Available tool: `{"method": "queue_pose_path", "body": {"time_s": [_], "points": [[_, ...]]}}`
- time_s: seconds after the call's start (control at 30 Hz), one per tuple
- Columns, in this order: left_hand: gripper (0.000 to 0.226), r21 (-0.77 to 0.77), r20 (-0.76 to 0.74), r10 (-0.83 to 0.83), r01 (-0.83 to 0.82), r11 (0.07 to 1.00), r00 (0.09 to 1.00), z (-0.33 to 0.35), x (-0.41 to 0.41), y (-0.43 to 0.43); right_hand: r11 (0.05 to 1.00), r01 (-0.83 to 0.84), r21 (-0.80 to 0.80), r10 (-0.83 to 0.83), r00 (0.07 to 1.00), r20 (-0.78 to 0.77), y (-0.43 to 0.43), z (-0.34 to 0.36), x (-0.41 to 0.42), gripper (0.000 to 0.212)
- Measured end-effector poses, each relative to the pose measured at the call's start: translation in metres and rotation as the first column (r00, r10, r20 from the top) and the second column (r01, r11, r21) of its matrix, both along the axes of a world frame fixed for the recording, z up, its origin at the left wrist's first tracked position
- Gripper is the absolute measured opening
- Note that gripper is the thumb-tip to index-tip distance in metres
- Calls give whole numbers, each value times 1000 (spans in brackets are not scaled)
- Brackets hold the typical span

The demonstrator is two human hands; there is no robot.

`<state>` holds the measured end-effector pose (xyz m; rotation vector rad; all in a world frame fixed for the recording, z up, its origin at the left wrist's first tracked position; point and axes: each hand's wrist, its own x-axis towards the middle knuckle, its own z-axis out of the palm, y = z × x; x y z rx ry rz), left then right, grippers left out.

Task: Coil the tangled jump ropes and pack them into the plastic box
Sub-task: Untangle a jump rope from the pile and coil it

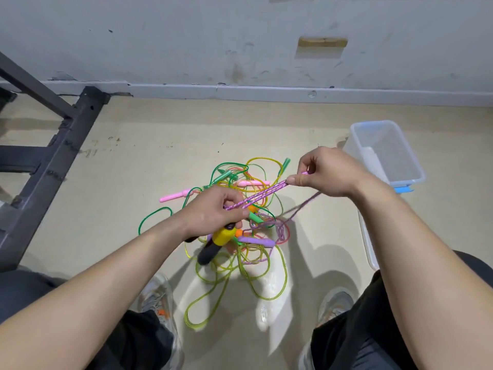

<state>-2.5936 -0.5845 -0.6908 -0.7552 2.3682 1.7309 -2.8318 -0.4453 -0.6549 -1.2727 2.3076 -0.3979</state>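
A tangle of jump ropes [248, 252] lies on the floor between my feet: green, yellow and red cords, pink handles [174, 196], green handles, a lilac handle [257, 241]. My left hand [213, 212] grips two yellow-and-black handles [222, 236] and one end of folded strands of a purple braided rope [262, 193]. My right hand [324, 173] pinches the other end of those strands, pulled taut between both hands. A loose purple length trails down from the right hand to the pile. The clear plastic box [408, 158] stands open at the right, beyond my right hand.
The box's clear lid [369, 244] lies on the floor under my right forearm. A dark metal frame [50, 161] runs along the left. A wall with a skirting board [266, 93] closes the far side. My shoes [157, 300] flank the pile.
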Motion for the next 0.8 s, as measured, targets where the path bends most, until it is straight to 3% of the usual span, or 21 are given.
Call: {"method": "queue_pose_path", "body": {"time_s": [0.07, 0.2, 0.33, 0.43, 0.5, 0.57, 0.67, 0.8], "points": [[16, 60, 6, -28, 27, 998, 1000, -1, 1, -2, 999, 25, -45, -27, 999, -26, -3, -5, 3, 38], [4, 347, -24, -1, 10, 938, 1000, 5, 2, -3, 943, 246, -226, -206, 961, 186, -8, -21, 8, 36], [13, 635, -100, 368, -226, 739, 924, 17, -2, -12, 865, 431, -255, -318, 866, 386, -14, -36, 34, 35], [24, 634, -32, 615, -460, 622, 788, 23, -5, -29, 946, 284, -157, -173, 851, 496, -17, -49, 77, 24], [27, 526, 29, 675, -586, 617, 737, 19, -6, -34, 977, 139, -162, -70, 924, 375, -19, -50, 107, 20], [28, 402, 56, 729, -684, 609, 682, 11, -8, -33, 985, 60, -161, -25, 977, 212, -18, -41, 123, 33], [31, 339, 46, 804, -766, 546, 593, 2, -14, -27, 991, -70, -111, 71, 997, 9, -18, -34, 132, 37], [30, 382, 105, 867, -825, 417, 487, -3, -21, -18, 994, -108, -6, 108, 994, -18, -22, -40, 149, 38]]}}
